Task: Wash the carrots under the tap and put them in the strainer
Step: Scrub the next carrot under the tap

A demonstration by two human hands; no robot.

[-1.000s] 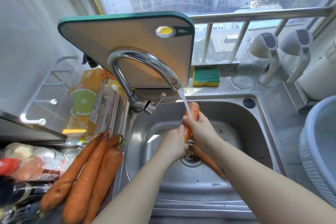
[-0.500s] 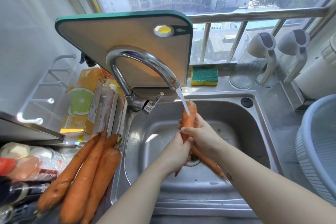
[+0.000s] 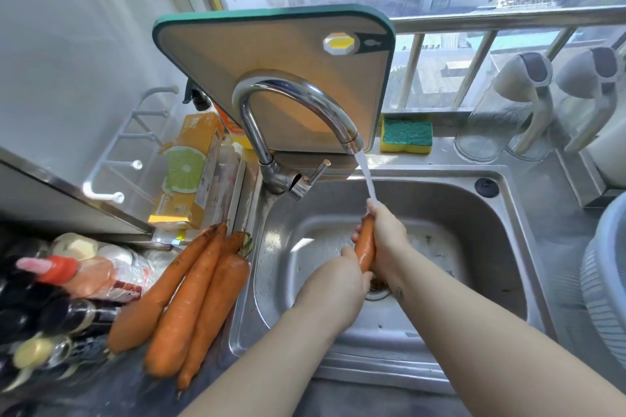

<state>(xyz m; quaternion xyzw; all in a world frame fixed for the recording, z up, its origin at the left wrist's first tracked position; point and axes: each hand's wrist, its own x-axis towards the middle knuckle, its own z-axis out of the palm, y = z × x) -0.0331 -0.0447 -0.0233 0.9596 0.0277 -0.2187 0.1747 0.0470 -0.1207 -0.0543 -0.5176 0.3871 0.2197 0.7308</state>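
Orange carrot [image 3: 366, 244] stands near-upright at frame centre, over stainless steel sink [image 3: 474, 247], w/ stream from curved chrome tap [image 3: 294, 101] landing at its top. Right hand [image 3: 386, 237] grasps its upper part, left hand [image 3: 335, 288] its lower end. Other long orange carrots [image 3: 189, 301] lie lower left; grey ribbed plastic strainer [image 3: 606, 281] at right edge.

Tap [image 3: 291, 94] mounted at the sink's [image 3: 474, 264] eleven o'clock, cutting board [image 3: 271, 50] propped behind it, sponge [image 3: 406, 135] at one, loose carrots [image 3: 189, 298] laid at nine, strainer [image 3: 606, 281] at three, carrot [image 3: 366, 244] held over the drain [image 3: 377, 293].
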